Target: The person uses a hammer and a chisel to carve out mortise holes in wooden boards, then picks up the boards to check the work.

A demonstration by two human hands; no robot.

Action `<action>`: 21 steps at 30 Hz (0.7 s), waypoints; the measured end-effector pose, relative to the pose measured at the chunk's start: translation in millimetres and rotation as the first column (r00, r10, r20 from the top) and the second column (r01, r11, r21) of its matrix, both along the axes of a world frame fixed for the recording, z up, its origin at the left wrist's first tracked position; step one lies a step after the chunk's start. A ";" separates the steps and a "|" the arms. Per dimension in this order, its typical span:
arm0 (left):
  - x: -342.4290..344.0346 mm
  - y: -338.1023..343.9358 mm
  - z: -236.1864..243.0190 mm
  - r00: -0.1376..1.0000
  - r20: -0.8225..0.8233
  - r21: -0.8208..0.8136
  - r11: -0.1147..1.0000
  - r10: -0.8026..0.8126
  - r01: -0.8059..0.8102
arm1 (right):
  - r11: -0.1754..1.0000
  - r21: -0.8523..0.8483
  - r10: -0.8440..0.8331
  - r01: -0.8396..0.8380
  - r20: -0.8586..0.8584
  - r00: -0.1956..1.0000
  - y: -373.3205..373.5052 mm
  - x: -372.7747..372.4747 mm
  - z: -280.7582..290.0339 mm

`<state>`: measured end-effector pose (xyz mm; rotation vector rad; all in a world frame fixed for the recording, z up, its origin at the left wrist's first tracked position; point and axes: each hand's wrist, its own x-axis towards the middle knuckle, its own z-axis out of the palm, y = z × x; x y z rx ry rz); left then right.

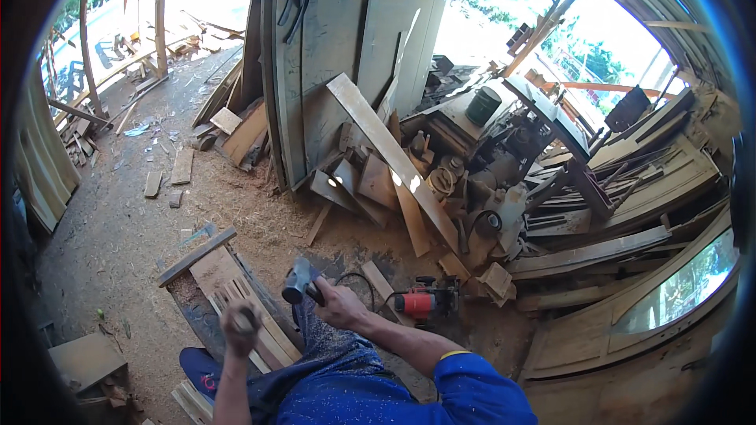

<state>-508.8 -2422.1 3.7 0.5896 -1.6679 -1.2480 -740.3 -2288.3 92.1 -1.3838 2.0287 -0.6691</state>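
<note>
Your right hand (340, 304) is closed around the handle of a hammer (297, 281), its metal head up to the right of the pale wood strips (272, 336). Your left hand (239, 330) is curled into a fist on a dark handle (248, 318), its round end showing, over the left side of those strips; you cannot tell here what lies below the grip, or whether it touches the wood. A crosspiece (197, 256) lies at the far end of the strips. Well to their right sits a red power tool (417, 304). Beyond them, tall panels (327, 71) stand with a long plank (394, 157) slanting in front. Farthest right of them is a glazed door (677, 287).
</note>
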 end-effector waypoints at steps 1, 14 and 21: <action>6.3 23.8 -12.9 0.989 0.136 -0.321 0.942 -0.059 0.100 | 0.998 0.051 -0.046 0.045 0.024 0.999 14.4 -0.6 -19.1; -22.1 -35.3 68.9 0.891 -0.325 -0.104 0.924 0.318 -0.368 | 0.943 0.215 -0.277 0.254 0.081 0.958 78.5 -0.3 -101.9; -19.3 -70.3 79.8 0.979 -0.047 0.082 0.978 0.198 -0.194 | 0.951 0.239 -0.218 0.197 0.067 0.974 64.0 0.3 -121.3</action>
